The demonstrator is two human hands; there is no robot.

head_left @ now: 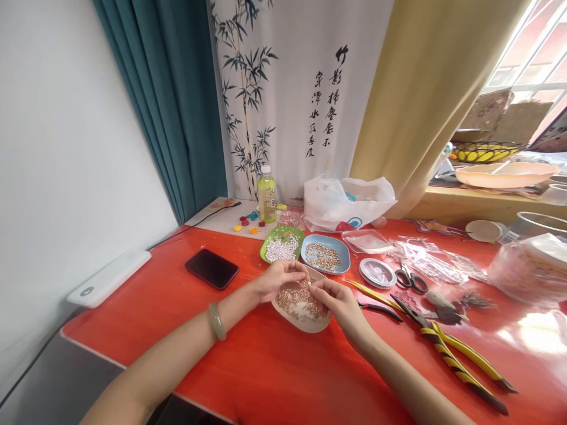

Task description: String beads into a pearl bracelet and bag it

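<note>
My left hand (280, 276) and my right hand (335, 299) meet over a pale pink dish (305, 323) full of small gold beads on the red table (274, 366). The fingertips of both hands pinch together above the beads; whatever is between them is too small to make out. A green bangle (217, 321) sits on my left wrist. Just behind the hands stand a green dish (283, 243) of white pearl beads and a blue dish (325, 254) of gold beads.
A black phone (211, 268) lies left. Right of the dishes are a thread spool (378, 272), scissors (411, 278), yellow-handled pliers (460, 360) and plastic bags (436, 260). A bottle (267, 195) and white bag (348, 200) stand at the back.
</note>
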